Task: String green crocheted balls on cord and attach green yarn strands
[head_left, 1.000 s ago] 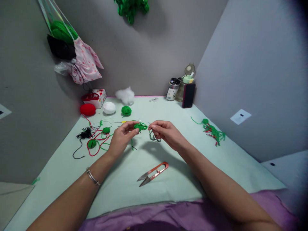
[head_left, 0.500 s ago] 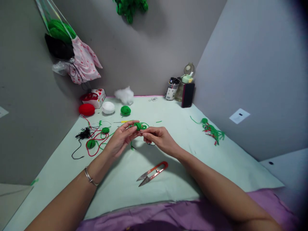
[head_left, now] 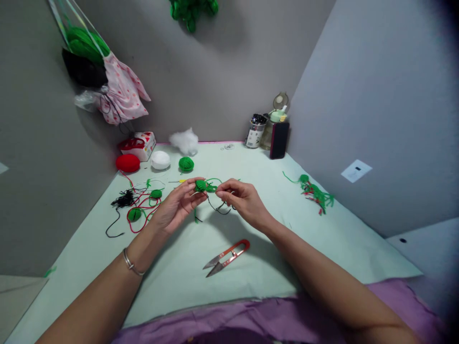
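My left hand pinches a small green crocheted piece between thumb and fingers, held above the pale green table mat. My right hand is closed in a pinch just right of that piece, gripping a thin dark thread that hangs in a loop below both hands. A green yarn tail curls over the top of the piece. Red-handled thread snips lie on the mat just in front of my hands.
Red, white and green yarn balls and white stuffing lie at the back left. Tangled red, green and black yarn sits left. Yarn scraps lie right. A pen cup, bottle and phone stand in the corner.
My right hand drew in against the green piece, then pulled slightly right again, so the dark thread now hangs in a loop. My left hand kept its pinch on the piece.
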A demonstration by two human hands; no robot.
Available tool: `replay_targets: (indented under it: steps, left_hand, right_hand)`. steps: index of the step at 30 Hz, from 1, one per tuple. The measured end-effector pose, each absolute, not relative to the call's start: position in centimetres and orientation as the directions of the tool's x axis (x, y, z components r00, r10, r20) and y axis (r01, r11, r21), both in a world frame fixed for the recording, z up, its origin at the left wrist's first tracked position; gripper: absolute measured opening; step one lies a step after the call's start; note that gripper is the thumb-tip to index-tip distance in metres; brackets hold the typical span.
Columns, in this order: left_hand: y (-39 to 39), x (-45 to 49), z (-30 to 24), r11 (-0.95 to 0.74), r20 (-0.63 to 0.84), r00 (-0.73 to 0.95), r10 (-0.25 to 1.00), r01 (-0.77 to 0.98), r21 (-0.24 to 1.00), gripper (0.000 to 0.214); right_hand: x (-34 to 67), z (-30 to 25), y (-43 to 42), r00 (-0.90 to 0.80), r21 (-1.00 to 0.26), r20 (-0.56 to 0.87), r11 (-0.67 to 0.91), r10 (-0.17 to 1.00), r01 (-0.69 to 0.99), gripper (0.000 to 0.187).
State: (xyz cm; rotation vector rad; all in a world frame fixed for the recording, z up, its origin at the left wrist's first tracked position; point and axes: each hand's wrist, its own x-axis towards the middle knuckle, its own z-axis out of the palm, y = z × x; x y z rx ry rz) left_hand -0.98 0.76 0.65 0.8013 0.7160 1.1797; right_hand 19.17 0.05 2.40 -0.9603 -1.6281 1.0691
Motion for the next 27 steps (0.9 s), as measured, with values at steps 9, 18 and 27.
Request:
replay_targets:
  steps: [9,18,27]
  left_hand:
    - [0.0,-0.1,0.0,-0.059,0.104,0.155,0.982,-0.269,0.961,0.037]
    - [-0.6,0.7,0.0,-0.215,0.218,0.027,0.976,-0.082,0.973,0.043]
    - [-0.7,0.7,0.3,-0.234,0.236,0.048,0.971,-0.049,0.971,0.036]
  right_hand:
    - [18.7,2.0,0.1,-0.245,-0.97,0.224,0.241,0.943,0.041,0.026]
    - [17.6,0.4,-0.2,-0.227,-0.964,0.183,0.22,0.957,0.151,0.019]
    - [19.3,1.9,0.8,-0.166,-0.965,0.214,0.235,0.963,0.117,0.02]
